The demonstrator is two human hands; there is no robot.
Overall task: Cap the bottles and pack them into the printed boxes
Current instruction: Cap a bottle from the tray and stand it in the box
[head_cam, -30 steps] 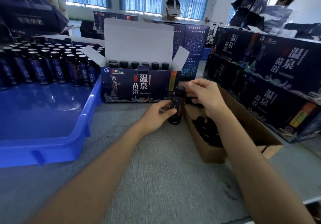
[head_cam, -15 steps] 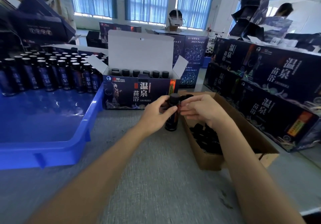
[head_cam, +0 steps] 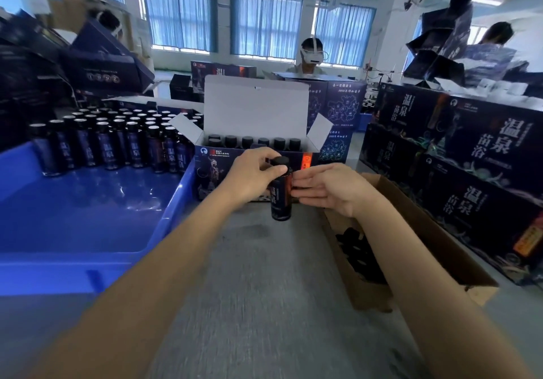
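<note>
Left hand (head_cam: 253, 173) grips bottle (head_cam: 281, 201); right hand (head_cam: 330, 188) maybe touching.

The worktop (head_cam: 264, 305) is covered in grey cloth with a rough, felt-like nap. At its left edge the blue tray (head_cam: 88, 217) is smooth, glossy plastic that mirrors the light. The bottle (head_cam: 281, 202) looks dark and shiny, its cap (head_cam: 280, 160) black and duller. The printed box (head_cam: 255, 108) is card, matt white inside. The brown carton (head_cam: 426, 231) at the right edge is plain matt cardboard.
</note>
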